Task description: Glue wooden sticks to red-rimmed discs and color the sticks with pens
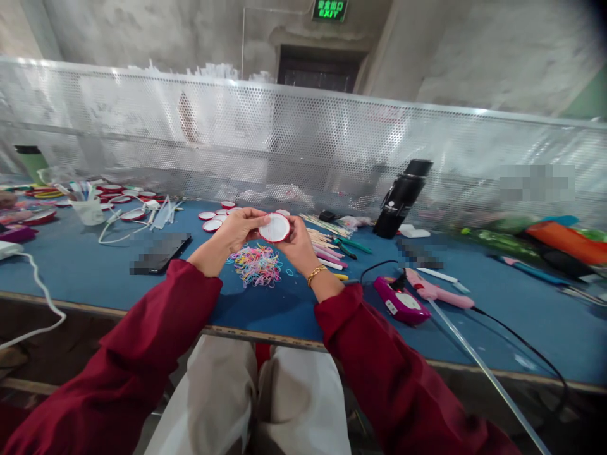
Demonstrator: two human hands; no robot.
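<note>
Between my two hands, a round white disc with a red rim (274, 228) is held up above the blue table. My left hand (236, 231) grips its left edge, the thumb lying over the white face. On the opposite side, my right hand (300, 243) is closed on the right edge; some of its fingers are hidden behind the disc. Just below lies a heap of small coloured rubber bands (257, 265). Several similar red-rimmed discs (212, 225) rest on the table behind my left hand.
Right of my hands are wooden sticks (322, 239), green-handled pliers (353, 245), a black bottle (403, 199), a purple box (402, 302) and a pink glue gun (439, 291) with its cord. Leftward are a phone (161, 253) and a white cup (88, 212). A perforated metal screen (303, 139) stands behind.
</note>
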